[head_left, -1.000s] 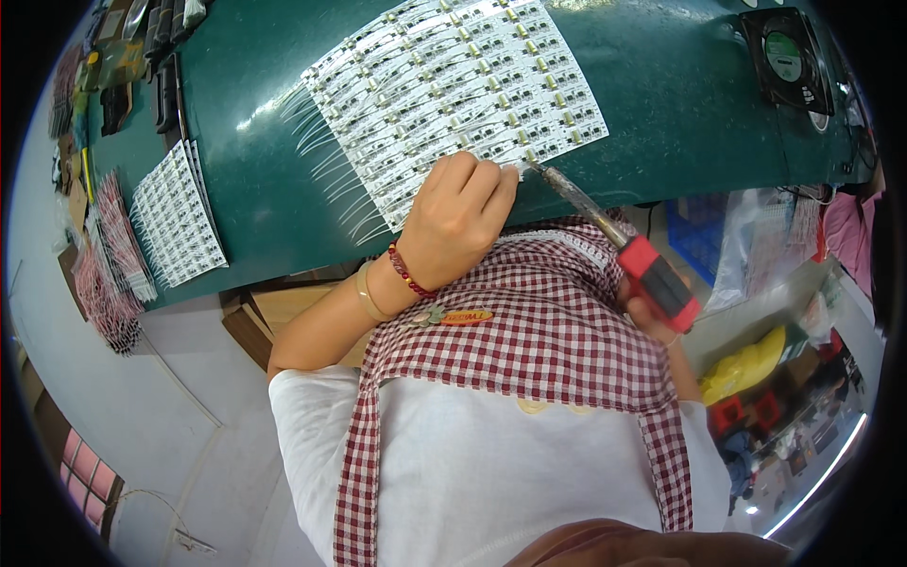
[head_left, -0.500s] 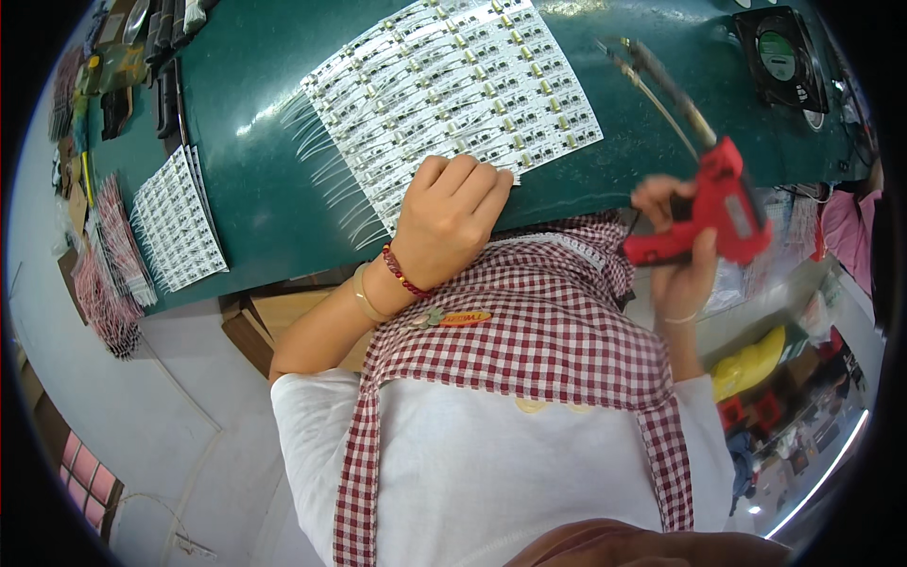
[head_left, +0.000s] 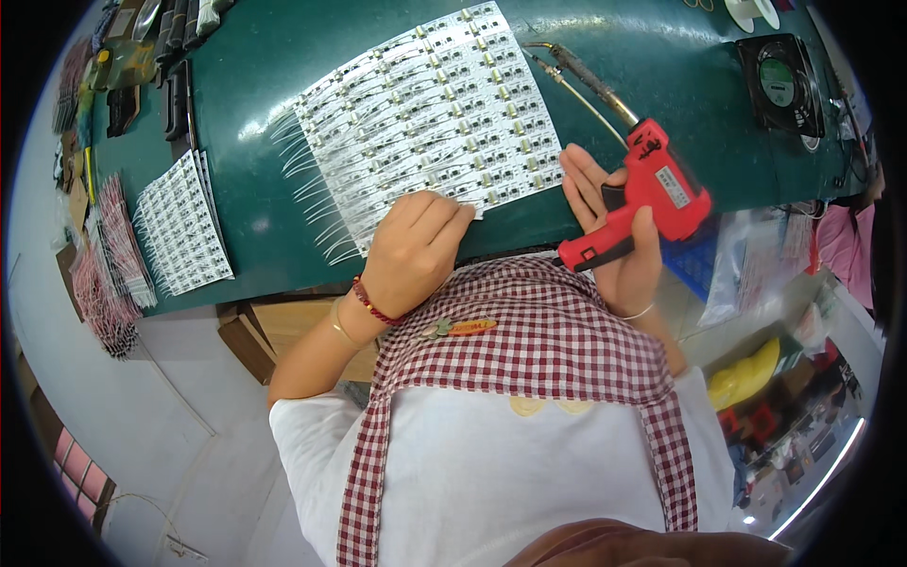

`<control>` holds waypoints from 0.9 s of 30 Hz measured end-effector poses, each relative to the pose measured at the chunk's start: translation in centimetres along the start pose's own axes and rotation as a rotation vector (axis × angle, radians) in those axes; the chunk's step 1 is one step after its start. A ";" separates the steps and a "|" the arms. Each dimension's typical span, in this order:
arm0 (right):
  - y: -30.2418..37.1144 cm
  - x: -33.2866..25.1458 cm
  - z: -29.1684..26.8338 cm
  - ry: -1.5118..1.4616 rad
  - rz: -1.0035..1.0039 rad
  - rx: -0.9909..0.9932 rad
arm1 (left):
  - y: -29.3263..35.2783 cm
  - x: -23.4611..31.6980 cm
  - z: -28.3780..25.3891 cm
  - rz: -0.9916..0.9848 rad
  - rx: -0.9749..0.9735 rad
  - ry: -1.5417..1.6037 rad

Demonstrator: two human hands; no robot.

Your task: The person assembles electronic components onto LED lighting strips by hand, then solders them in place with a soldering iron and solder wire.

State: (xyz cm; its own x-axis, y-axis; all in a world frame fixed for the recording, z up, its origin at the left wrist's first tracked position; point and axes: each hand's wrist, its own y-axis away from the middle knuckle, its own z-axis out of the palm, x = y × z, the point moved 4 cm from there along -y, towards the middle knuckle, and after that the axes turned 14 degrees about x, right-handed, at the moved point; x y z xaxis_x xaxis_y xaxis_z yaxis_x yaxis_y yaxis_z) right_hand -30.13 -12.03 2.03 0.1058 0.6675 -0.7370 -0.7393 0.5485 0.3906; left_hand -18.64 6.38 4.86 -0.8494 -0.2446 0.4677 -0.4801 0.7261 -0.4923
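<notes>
A large white circuit board panel [head_left: 430, 109], set with rows of small parts, lies on the green table. Thin white wires stick out along its left edge. My left hand [head_left: 416, 241] is closed at its near edge, fingertips curled under and partly hidden. In my right hand [head_left: 619, 222] is a red soldering gun [head_left: 661, 180], held between thumb and palm with several fingers stretched out along the board's right corner. The gun's metal barrel and thin feed tube point up and left, and the tip hovers by the panel's far right edge.
Smaller white circuit panels [head_left: 184, 227] lie stacked on the left, beside bundles of red and white wires [head_left: 118, 255]. Handled tools [head_left: 177, 99] rest behind them. A black square fan [head_left: 779, 85] and a white spool [head_left: 751, 11] stand at the far right of the table [head_left: 255, 189].
The large panel has slid left and toward me along with my left hand. My right hand has brought the soldering gun left, closer to the panel.
</notes>
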 end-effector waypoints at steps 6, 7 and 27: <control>0.3 0.4 0.9 -0.042 0.006 -0.020 | -0.2 -1.0 -2.8 -0.104 0.039 -0.005; 0.5 0.0 0.9 -0.038 0.007 -0.026 | -0.6 -1.3 -3.5 -0.135 0.080 -0.022; -3.6 -5.8 5.2 0.616 -0.185 0.102 | -10.8 -11.0 -0.4 -0.157 0.196 -0.037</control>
State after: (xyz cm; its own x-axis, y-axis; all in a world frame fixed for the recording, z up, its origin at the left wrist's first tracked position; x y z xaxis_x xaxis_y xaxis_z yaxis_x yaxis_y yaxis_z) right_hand -24.65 -15.20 7.77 -0.1978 0.1627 -0.9666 -0.6758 0.6917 0.2547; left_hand -3.99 1.51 5.33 -0.7671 -0.3703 0.5239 -0.6366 0.5400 -0.5505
